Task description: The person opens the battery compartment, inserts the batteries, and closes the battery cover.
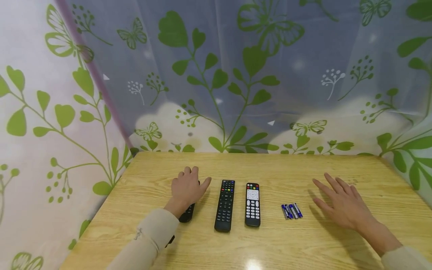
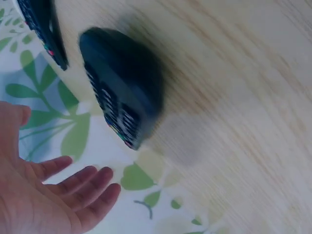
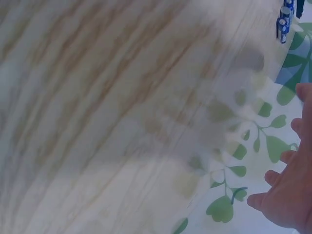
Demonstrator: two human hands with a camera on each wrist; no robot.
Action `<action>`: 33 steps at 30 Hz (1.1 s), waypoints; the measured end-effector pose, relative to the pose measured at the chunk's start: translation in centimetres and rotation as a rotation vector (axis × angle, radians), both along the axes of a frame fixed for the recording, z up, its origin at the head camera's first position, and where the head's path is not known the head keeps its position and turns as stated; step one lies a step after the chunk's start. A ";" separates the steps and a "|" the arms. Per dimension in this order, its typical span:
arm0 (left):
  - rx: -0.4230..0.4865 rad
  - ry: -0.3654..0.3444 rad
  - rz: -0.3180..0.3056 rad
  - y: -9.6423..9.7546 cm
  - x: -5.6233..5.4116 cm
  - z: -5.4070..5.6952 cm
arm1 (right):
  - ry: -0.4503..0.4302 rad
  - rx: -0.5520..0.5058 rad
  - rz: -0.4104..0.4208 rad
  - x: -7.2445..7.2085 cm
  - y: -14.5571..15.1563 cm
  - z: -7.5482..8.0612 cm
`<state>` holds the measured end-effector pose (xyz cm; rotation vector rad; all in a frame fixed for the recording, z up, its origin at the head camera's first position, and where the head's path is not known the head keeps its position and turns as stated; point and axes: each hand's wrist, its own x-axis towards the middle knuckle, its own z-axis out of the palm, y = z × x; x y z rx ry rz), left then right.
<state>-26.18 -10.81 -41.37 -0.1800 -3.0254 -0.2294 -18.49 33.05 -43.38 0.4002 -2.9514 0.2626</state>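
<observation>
My left hand (image 1: 187, 190) hovers over the leftmost black remote control (image 1: 187, 214), hiding most of it in the head view. In the left wrist view that remote (image 2: 124, 78) lies apart from the fingers, which are loosely extended and hold nothing. A longer black remote (image 1: 224, 206) lies to the right of this hand, beside a black remote with white buttons (image 1: 252, 204). Several blue and silver batteries (image 1: 291, 211) lie in a row farther right. Nearest to them is my right hand (image 1: 349, 208), palm down with its fingers spread and nothing held.
The things lie on a light wood-grain table (image 1: 270, 247). Behind it and along its left side hangs a curtain (image 1: 216, 93) printed with green leaves and butterflies. A small dark object (image 1: 170, 241) shows beside the left sleeve.
</observation>
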 end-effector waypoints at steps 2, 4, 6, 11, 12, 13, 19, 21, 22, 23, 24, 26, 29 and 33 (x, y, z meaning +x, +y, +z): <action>0.018 0.010 -0.047 0.4 0.2 0.0 | -0.004 -0.008 0.002 0.0 -0.4 0.2; 0.049 0.021 -0.085 0.7 0.3 0.0 | -0.011 -0.020 0.006 0.0 -0.9 0.3; 0.075 0.026 -0.110 1.0 0.5 -0.1 | -0.012 -0.028 0.016 0.0 -1.5 0.4; 0.130 0.028 -0.147 1.8 0.8 -0.3 | -0.002 -0.046 0.035 0.0 -3.3 0.6; 0.129 0.022 -0.155 2.0 0.9 -0.3 | -0.002 -0.051 0.038 0.0 -3.7 0.6; 0.134 0.018 -0.164 2.1 0.9 -0.4 | -0.001 -0.057 0.043 0.0 -4.2 0.6; 0.129 -0.023 -0.197 3.0 1.3 -0.8 | 0.021 -0.065 0.078 -0.1 -6.8 0.6; 0.134 -0.032 -0.197 3.2 1.4 -1.0 | 0.026 -0.065 0.084 -0.1 -7.7 0.5; 0.140 -0.037 -0.196 3.4 1.4 -1.1 | 0.029 -0.064 0.091 -0.1 -8.1 0.3; 0.145 -0.042 -0.195 3.5 1.4 -1.2 | 0.030 -0.065 0.097 -0.1 -8.5 0.2; 0.149 -0.046 -0.194 3.7 1.4 -1.2 | 0.031 -0.063 0.106 -0.1 -8.8 0.1; 0.154 -0.058 -0.189 4.1 1.4 -1.3 | 0.027 -0.072 0.121 -0.1 -9.6 -0.1; 0.160 -0.065 -0.189 4.5 1.4 -1.4 | 0.028 -0.082 0.143 0.0 -10.7 -0.3; 0.175 -0.078 -0.188 5.1 1.3 -1.6 | 0.046 -0.072 0.157 0.0 -12.1 -0.4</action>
